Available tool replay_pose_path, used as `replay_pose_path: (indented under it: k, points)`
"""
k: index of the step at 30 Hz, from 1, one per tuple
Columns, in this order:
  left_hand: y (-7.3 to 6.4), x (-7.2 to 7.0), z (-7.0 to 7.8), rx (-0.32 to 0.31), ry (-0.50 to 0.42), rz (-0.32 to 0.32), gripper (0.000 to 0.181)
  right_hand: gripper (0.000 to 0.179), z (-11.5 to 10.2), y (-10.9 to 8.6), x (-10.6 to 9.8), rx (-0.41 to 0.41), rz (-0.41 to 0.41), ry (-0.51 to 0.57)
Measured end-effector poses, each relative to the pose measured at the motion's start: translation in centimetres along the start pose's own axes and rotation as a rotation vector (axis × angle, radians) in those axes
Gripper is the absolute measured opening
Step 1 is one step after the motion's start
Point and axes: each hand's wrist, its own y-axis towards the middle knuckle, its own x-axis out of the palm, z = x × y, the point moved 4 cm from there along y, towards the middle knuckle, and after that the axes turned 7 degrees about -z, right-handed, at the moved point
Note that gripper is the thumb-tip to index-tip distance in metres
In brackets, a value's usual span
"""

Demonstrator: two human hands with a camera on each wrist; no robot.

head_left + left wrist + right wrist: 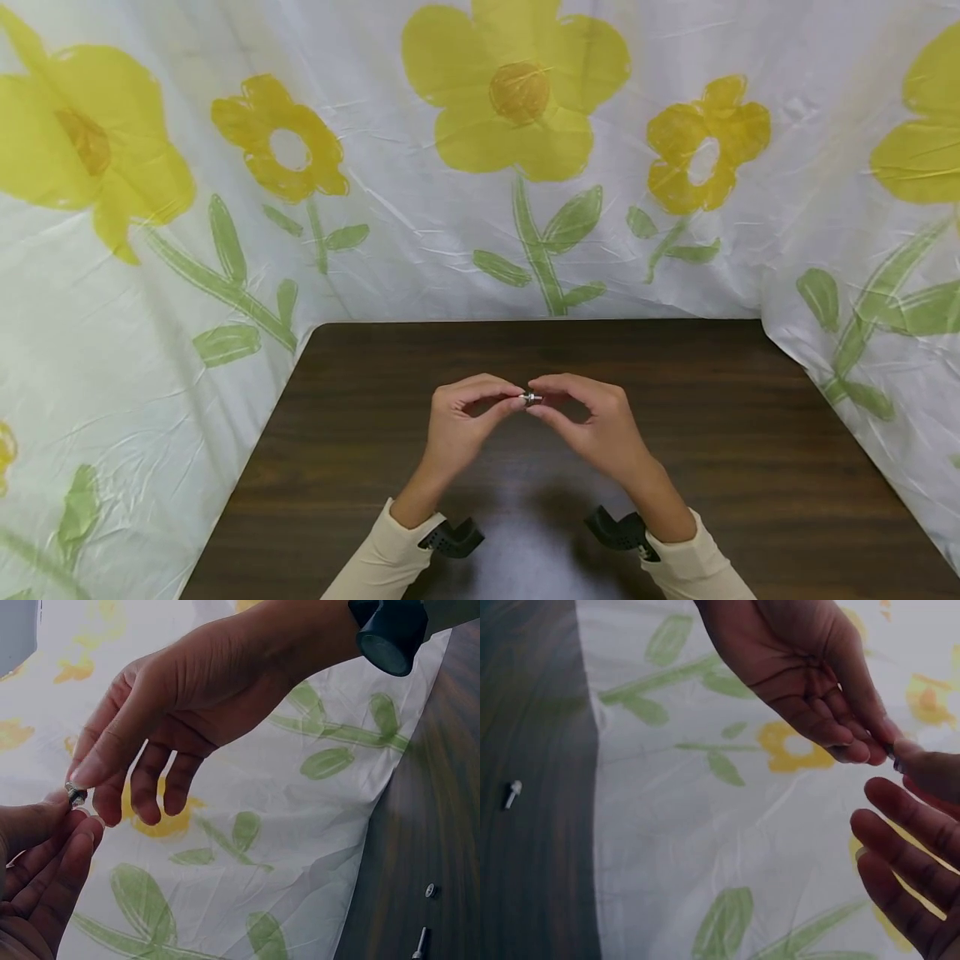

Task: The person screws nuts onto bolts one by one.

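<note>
Pinching a small metal part [532,398] with left hand [455,427] and right hand [609,429], holding it above the dark bench [712,375], facing a flower-printed cloth [420,250].

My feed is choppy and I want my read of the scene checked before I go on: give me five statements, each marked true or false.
1. The left hand and right hand both pinch a small metal piece. True.
2. In the left wrist view, a small round part lies on the table. True.
3. The small metal piece lies on the table. False: the hands hold it.
4. Both sleeves are black. False: the sleeves are cream.
5. The cloth behind the table is plain. False: it bears yellow flowers.
</note>
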Motion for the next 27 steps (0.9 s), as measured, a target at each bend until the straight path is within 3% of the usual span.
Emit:
replay_pose_path:
  k: [4,10,14,21,24,27]
  points:
    - [-0.03,-0.02,-0.02,-0.002,-0.003,0.0,0.012,0.026,-0.18,0.11,-0.11,-0.07,0.028,-0.014]
    - [-0.02,0.01,0.0,-0.005,-0.009,-0.004,0.012,0.023,-0.23,0.16,-0.11,-0.074,0.01,-0.026]
    - [0.01,0.05,0.13,-0.005,-0.011,-0.005,0.012,0.015,-0.1,0.03,-0.05,-0.031,-0.02,-0.015]
    - [-0.08,0.23,0.12,-0.015,-0.014,-0.008,0.013,0.016,0.1,-0.3,0.16,0.084,-0.09,-0.008]
    - [-0.1,0.25,0.09,-0.016,-0.013,-0.004,0.013,0.018,0.24,-0.37,0.17,0.12,-0.094,-0.003]
    - [-0.05,0.21,0.12,-0.013,-0.009,0.001,0.014,0.019,0.2,-0.36,0.06,0.103,-0.064,-0.012]
